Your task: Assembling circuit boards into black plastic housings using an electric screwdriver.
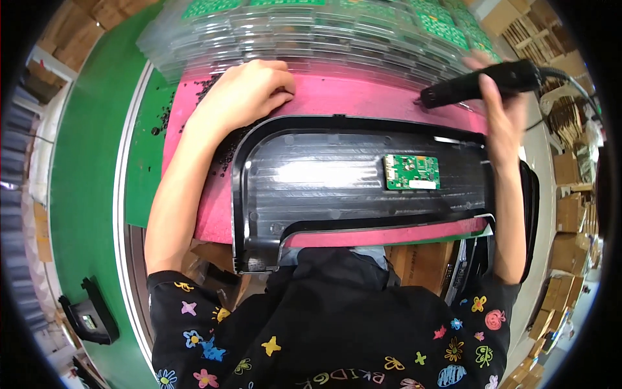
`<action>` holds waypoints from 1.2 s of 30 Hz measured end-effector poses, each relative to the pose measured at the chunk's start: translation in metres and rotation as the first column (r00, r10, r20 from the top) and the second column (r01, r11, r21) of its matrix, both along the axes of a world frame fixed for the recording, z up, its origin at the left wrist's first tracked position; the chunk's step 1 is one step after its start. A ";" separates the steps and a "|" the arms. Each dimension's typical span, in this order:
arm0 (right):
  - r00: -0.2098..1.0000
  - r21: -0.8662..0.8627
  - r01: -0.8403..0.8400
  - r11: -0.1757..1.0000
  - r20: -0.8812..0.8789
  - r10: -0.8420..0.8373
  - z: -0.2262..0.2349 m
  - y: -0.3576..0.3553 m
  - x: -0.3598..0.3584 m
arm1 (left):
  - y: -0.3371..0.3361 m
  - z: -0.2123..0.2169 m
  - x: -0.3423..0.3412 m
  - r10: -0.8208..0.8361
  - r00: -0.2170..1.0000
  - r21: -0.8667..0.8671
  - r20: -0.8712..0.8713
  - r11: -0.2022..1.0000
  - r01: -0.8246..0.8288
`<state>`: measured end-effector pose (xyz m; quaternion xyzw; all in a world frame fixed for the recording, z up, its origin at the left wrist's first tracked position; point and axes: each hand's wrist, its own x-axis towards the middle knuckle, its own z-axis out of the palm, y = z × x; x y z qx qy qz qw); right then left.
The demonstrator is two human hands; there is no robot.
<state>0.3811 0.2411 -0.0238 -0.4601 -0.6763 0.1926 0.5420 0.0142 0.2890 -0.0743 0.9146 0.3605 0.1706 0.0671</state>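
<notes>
In my right hand [505, 126] is a black electric screwdriver [457, 89], its tip pointing left over the pink mat [350, 91] and its cord running off to the right. My left hand [256, 91] rests at the mat's far left part, fingers curled and pressed together; whatever they may hold is hidden. Small dark screws [225, 157] lie scattered beside and under my left wrist. Between my arms lies a curved black plastic housing [324, 202], hollow side up. A green circuit board [412, 172] sits inside it, right of the middle.
Stacked clear plastic trays [259, 39] with green circuit boards stand along the far side. At the left runs a green belt or bench [91, 162] with a pale rail, carrying another black housing [91, 314]. Cardboard boxes [567, 211] are piled far right.
</notes>
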 end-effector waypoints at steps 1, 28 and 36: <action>0.984 -0.142 -0.085 0.986 -0.170 0.060 0.000 0.001 -0.011 | 0.001 -0.001 0.000 0.024 0.997 -0.005 0.067 1.000 -0.023; 0.306 0.379 -0.568 0.731 -0.727 0.614 0.037 -0.069 -0.028 | -0.066 0.069 0.121 -0.101 0.878 -0.539 0.467 0.755 0.374; 0.403 0.183 -0.814 0.552 -0.506 0.763 0.043 -0.059 -0.020 | -0.064 0.058 0.117 -0.342 0.867 -0.118 0.364 0.906 0.407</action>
